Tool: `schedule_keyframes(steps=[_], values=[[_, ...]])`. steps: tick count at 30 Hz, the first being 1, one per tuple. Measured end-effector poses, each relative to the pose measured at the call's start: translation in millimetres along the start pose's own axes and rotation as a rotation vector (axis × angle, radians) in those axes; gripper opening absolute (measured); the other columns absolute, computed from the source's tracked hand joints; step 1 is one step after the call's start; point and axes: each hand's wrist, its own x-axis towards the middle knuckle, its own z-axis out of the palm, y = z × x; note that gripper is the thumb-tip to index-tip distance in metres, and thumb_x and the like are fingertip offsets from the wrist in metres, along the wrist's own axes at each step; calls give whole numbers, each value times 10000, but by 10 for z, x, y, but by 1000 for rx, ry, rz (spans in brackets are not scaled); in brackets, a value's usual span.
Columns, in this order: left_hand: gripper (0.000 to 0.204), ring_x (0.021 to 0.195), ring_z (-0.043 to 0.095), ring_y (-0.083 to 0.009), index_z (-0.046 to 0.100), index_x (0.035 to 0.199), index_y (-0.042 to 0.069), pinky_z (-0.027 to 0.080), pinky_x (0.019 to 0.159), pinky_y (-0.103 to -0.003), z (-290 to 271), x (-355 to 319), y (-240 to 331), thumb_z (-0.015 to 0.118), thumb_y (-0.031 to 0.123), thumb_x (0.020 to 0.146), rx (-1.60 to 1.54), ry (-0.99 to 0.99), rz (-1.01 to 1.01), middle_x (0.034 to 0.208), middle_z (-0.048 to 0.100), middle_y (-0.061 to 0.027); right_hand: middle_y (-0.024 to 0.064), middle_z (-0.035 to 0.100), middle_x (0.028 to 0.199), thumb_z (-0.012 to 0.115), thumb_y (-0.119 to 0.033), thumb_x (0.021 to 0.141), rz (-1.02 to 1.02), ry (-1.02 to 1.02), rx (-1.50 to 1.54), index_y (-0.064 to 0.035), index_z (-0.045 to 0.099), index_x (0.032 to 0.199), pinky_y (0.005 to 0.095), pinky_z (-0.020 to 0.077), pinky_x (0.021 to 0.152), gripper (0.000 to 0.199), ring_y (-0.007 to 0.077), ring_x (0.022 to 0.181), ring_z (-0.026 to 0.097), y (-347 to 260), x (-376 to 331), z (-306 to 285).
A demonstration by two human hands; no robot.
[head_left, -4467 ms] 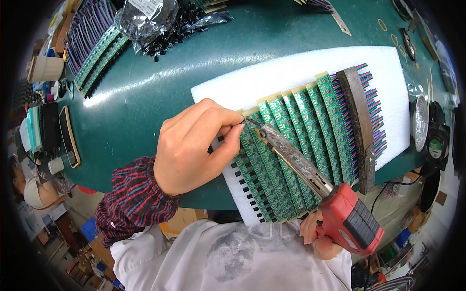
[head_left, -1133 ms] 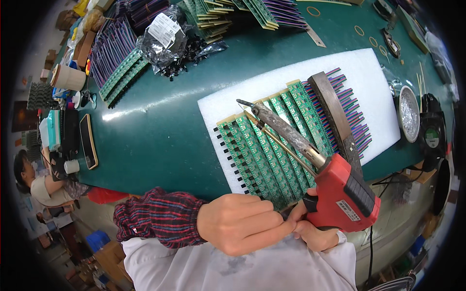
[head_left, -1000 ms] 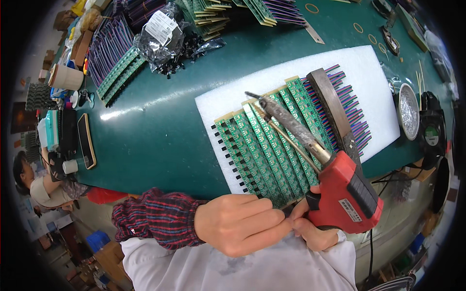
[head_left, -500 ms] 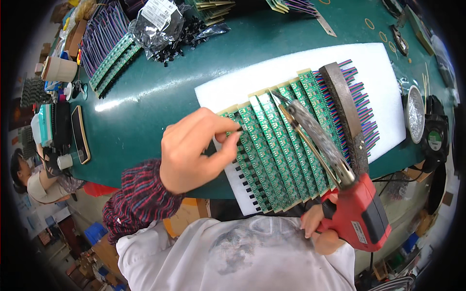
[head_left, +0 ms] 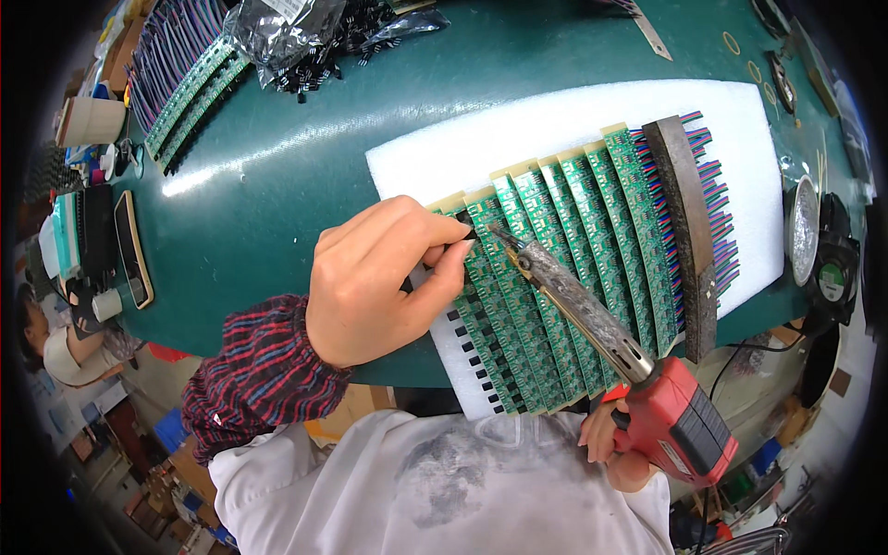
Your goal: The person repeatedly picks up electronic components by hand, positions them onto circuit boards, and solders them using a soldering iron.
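Note:
My left hand (head_left: 384, 277) is closed in a pinch over the left part of a row of green circuit boards (head_left: 578, 268). A small black connector shows at its fingertips, mostly hidden by them. My right hand (head_left: 615, 449) wraps the handle of a red soldering gun (head_left: 684, 421). The gun's long metal barrel slants up and left over the boards, and its dark tip is close to my left fingertips. The boards overlap side by side on a white foam sheet (head_left: 444, 153). Black connectors line the leftmost board.
A heavy dark bar (head_left: 680, 231) lies across the boards' coloured wires. At the back are a plastic bag (head_left: 287, 42) with loose black connectors, and more wired boards (head_left: 199, 102). A phone (head_left: 133, 250) lies left; a round silver dish (head_left: 803, 227) and a fan (head_left: 835, 277) stand right.
The soldering gun has swung left and toward me, bringing its tip near my left fingertips. My left hand stays pinched by the left boards. The whole view has shifted slightly.

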Motion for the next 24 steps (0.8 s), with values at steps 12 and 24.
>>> schedule_keyframes(steps=[12,24], values=[[193,510,472,-92,667,861,-15,372,466,-224,-10,4,13,705,-111,698,-2,-20,-14,670,611,-59,-1,534,681,651,34,751,277,-233,-27,-28,502,666,241,400,461,182,69,506,511,78,-148,-436],[184,502,472,-88,675,865,-14,365,459,-228,-38,18,3,712,-94,703,-2,-50,-8,670,609,-55,9,526,549,634,-563,855,111,118,-40,22,501,1080,313,467,495,641,159,432,500,-55,-65,-12]])
